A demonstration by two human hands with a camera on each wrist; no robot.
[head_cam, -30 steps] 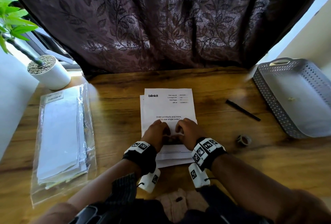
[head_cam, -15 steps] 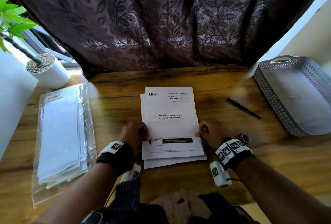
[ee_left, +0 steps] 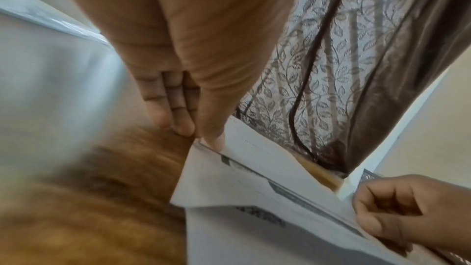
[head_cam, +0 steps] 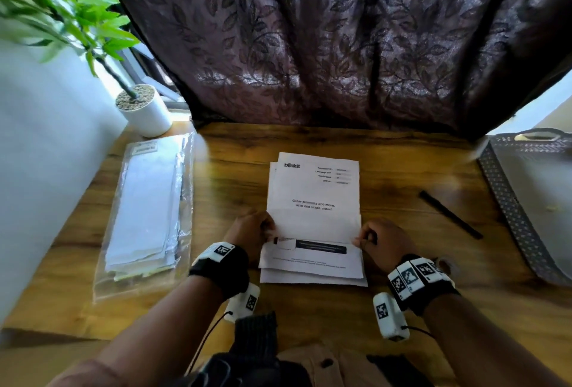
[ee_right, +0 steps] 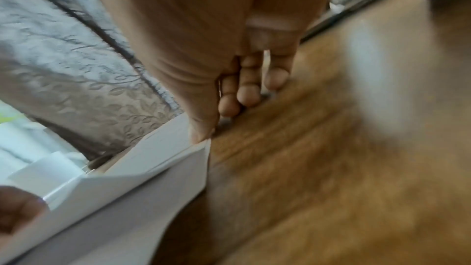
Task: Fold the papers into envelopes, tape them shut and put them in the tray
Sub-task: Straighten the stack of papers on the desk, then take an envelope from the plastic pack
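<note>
Plant pot [head_cam: 145, 111]: I see it at the far left corner of the worktop [head_cam: 235, 318], well clear of my work.

Plastic bag [head_cam: 145, 210]: it lies flat along the left side, with pale sheets inside, apart from my left hand.

Left hand [head_cam: 250, 233]: I have its thumb and fingers pinching the left end of the raised paper edge; the left wrist view shows the thumb on top and the fingers [ee_left: 175, 116] behind the sheet.

Papers [head_cam: 312, 188]: a small stack sits in the middle of the worktop, printed side up. The near edge of the top sheet is lifted and turned up toward the far side, so its blank back shows as a flap [head_cam: 312, 225] over the printed lines, with a dark printed bar just below it.

Right hand [head_cam: 382, 244]: it pinches the right end of the same flap, thumb against curled fingers; the right wrist view shows the thumb at the paper's corner.

Step in hand: I judge this to be the first fold of the first envelope, the flap raised but not yet creased flat.

Next move: I would lay the flap down square to the side edges, then press along the fold with both hands, keeping the lower sheets from sliding.

Black pen [head_cam: 450, 215]: it lies right of the papers, untouched.

Tape: hidden behind my right wrist, I think; I cannot see it clearly.

Tray [head_cam: 507, 201]: the perforated grey tray sits at the right edge, no envelope in it yet.
</note>
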